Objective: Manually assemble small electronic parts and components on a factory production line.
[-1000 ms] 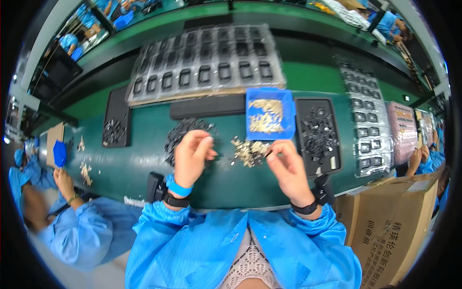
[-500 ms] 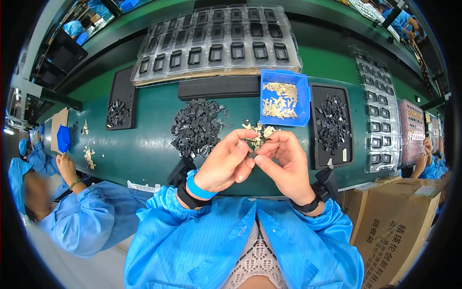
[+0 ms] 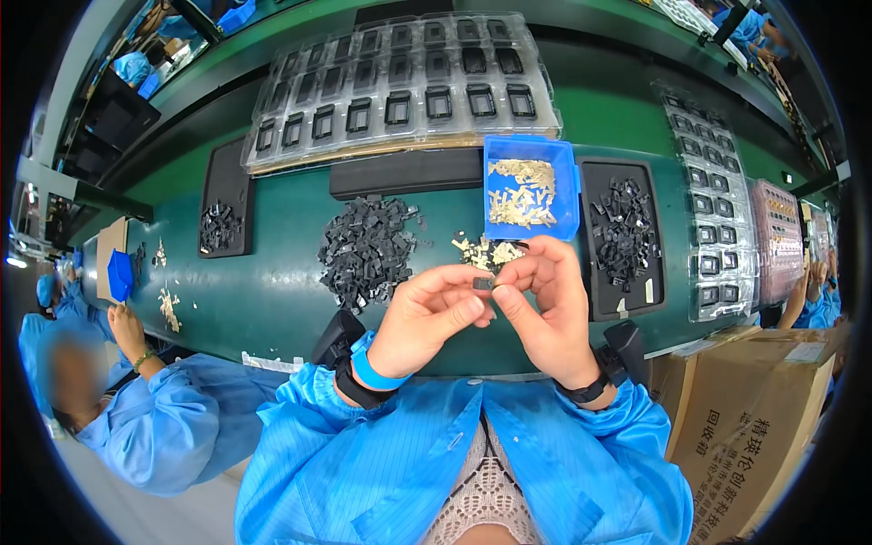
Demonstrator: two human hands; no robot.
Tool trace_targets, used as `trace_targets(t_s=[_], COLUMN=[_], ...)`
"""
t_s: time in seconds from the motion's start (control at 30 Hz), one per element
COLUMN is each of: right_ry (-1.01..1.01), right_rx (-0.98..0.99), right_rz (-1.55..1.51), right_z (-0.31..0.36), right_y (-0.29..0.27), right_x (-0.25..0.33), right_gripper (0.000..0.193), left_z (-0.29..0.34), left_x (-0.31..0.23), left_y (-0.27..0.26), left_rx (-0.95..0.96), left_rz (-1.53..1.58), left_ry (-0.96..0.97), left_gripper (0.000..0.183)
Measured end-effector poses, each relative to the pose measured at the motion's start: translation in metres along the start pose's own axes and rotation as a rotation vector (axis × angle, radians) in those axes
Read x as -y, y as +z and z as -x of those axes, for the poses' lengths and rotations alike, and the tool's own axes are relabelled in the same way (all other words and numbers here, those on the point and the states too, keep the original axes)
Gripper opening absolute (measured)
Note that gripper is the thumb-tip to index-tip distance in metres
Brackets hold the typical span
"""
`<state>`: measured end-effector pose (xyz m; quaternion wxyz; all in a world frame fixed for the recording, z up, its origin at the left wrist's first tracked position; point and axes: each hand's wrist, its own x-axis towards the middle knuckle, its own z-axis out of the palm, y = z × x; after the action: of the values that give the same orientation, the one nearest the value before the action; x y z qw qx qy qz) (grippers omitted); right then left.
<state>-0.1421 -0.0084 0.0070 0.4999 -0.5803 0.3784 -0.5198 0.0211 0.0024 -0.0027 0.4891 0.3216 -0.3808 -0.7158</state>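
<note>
Over the near middle of the bench I hold a small flat dark grey piece [image 3: 483, 283] up between both hands. My left hand [image 3: 427, 313] is closed, with thumb and fingertips pinching the piece from the left. On the other side, my right hand [image 3: 549, 318] is closed too, its thumb and forefinger at the piece's right end. Just beyond my fingers lies a small heap of cream-coloured slips [image 3: 486, 252]. A larger heap of small black pieces [image 3: 363, 254] sits to the left, and a blue bin [image 3: 531, 148] of cream slips stands behind the small heap.
Black trays with black pieces lie at right [image 3: 647, 300] and left [image 3: 222, 177]. Clear blister trays [image 3: 400, 136] with black frames stand at the back; another stack [image 3: 718, 313] is at right. A cardboard carton [image 3: 754, 400] stands right of me. A co-worker [image 3: 173, 418] sits at left.
My hands have turned, so the small dark piece now shows between my fingertips, slightly higher up. The view has shifted slightly; the heaps and trays look the same.
</note>
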Motion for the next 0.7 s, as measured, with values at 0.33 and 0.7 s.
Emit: trace_targets(t_s=[0.33,0.7], right_ry=[-0.125,0.140], right_rx=[0.026,0.051], right_rz=[0.172,-0.323], right_z=[-0.005,0.003], right_y=[-0.009,-0.008], right_x=[0.003,-0.001], right_gripper=[0.058,0.053], left_z=[-0.002,0.002], left_x=[-0.016,-0.006], left_y=[-0.006,0.003], left_rx=[0.077,-0.036], left_rz=[0.086,0.095], left_ry=[-0.228,-0.150], left_gripper=[0.031,0.019])
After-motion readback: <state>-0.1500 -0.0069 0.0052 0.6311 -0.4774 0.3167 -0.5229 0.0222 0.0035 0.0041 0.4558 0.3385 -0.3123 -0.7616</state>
